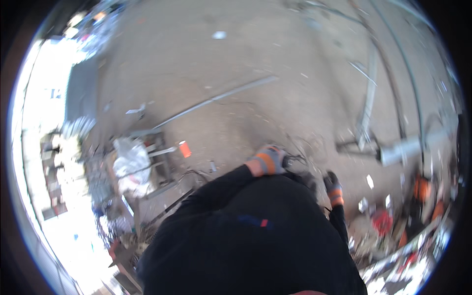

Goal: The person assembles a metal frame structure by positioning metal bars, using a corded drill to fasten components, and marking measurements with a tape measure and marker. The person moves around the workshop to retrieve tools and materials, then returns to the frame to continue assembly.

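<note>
My left hand, in a grey and orange work glove, is in front of my dark jacket with its fingers curled. Dark, thin, cable-like loops show right beside the fingertips; blur hides what the hand grips. Further right and a little lower hangs my right hand, in a matching glove with dark fingertips. Its fingers are smeared by motion, and nothing can be made out in them.
A long metal strip lies on the brown floor ahead. To the left, a clear plastic bag rests on a low stand, near an orange item. Metal beams and mixed scrap lie to the right.
</note>
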`<action>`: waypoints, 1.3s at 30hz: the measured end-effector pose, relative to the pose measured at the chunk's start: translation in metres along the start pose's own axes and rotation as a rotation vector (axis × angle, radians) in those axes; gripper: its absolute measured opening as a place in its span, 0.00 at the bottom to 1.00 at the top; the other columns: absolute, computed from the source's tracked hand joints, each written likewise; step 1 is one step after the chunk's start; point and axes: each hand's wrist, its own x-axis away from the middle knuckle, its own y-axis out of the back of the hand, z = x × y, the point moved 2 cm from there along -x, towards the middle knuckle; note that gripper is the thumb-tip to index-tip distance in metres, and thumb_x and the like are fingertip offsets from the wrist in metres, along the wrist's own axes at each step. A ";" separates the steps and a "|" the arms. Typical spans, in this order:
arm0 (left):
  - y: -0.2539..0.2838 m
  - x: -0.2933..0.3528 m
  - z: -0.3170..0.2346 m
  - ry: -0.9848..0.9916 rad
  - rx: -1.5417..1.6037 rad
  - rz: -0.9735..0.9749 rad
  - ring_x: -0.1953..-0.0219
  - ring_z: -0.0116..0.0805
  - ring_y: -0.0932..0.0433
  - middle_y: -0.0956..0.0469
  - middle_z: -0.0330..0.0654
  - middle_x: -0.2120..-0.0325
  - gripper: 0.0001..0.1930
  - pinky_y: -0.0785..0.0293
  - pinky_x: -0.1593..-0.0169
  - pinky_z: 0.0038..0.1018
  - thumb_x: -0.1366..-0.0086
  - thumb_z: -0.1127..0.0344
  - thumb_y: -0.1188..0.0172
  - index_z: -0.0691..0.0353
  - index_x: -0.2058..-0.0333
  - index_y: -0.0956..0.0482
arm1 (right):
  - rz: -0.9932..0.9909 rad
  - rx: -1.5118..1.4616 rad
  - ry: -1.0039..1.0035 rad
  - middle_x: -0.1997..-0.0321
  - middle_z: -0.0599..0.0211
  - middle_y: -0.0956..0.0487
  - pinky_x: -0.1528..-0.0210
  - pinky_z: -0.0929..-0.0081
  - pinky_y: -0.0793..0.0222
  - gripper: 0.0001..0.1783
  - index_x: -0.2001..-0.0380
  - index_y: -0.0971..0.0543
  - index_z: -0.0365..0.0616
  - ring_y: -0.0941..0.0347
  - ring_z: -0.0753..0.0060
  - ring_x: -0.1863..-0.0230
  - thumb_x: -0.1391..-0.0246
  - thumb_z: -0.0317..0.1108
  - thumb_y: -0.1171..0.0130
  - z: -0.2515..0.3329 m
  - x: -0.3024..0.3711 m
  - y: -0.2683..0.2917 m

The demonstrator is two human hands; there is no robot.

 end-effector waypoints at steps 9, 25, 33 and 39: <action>0.207 -0.087 0.242 0.156 0.161 -0.527 0.43 0.59 0.15 0.13 0.55 0.48 0.32 0.20 0.36 0.51 0.43 0.45 0.20 0.59 0.45 0.12 | 0.266 -0.132 -0.677 0.69 0.68 0.13 0.69 0.66 0.22 0.11 0.56 0.09 0.46 0.18 0.70 0.70 0.32 0.41 0.27 0.007 -0.200 -0.025; 0.746 -0.378 0.375 0.509 0.380 -0.717 0.57 0.56 0.13 0.13 0.52 0.61 0.21 0.16 0.50 0.48 0.48 0.53 0.17 0.65 0.64 0.11 | 0.252 0.058 0.615 0.44 0.49 0.10 0.39 0.53 0.17 0.33 0.35 0.18 0.42 0.12 0.43 0.43 0.28 0.58 0.34 0.893 -0.994 0.010; 1.051 -0.724 0.495 -0.078 0.082 -0.502 0.41 0.58 0.17 0.15 0.56 0.47 0.31 0.22 0.37 0.53 0.42 0.40 0.22 0.56 0.49 0.13 | 0.163 0.243 0.843 0.56 0.55 0.09 0.50 0.54 0.16 0.38 0.33 0.20 0.52 0.11 0.46 0.55 0.33 0.68 0.35 1.205 -1.110 0.067; 1.317 -0.960 0.480 -0.370 -0.173 -0.244 0.43 0.59 0.17 0.15 0.50 0.44 0.29 0.22 0.37 0.52 0.48 0.48 0.20 0.52 0.48 0.13 | -0.024 0.355 0.573 0.62 0.54 0.10 0.55 0.52 0.15 0.35 0.37 0.17 0.52 0.11 0.42 0.59 0.36 0.64 0.31 1.341 -1.265 0.204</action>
